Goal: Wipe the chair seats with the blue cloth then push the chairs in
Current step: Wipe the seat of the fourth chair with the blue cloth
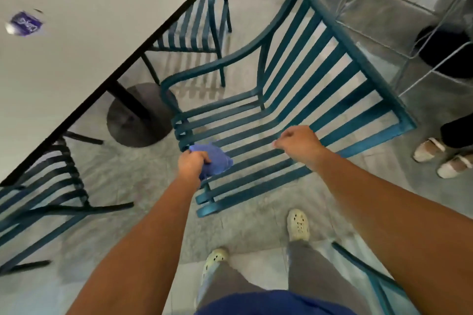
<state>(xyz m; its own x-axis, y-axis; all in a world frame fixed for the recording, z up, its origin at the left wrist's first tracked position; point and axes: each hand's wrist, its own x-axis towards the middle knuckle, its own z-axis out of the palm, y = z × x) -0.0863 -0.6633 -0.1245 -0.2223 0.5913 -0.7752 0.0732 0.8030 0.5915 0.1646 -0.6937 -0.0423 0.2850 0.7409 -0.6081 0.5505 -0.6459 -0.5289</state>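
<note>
Blue cloth (215, 158) bunched in left hand (190, 165), over teal slatted chair (294, 100)

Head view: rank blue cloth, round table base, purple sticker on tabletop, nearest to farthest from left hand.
From the left hand:
1. blue cloth, gripped in that hand, on the front of the chair seat.
2. round table base, on the floor, up and left of it.
3. purple sticker, far left on the tabletop.

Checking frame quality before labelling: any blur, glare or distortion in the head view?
Head view: strong wide-angle bowing on the table edge and teal chair slats; purple item on the table smeared, unreadable; soft glare patches on the floor; left hand with blue cloth and right hand are reasonably sharp.
</note>
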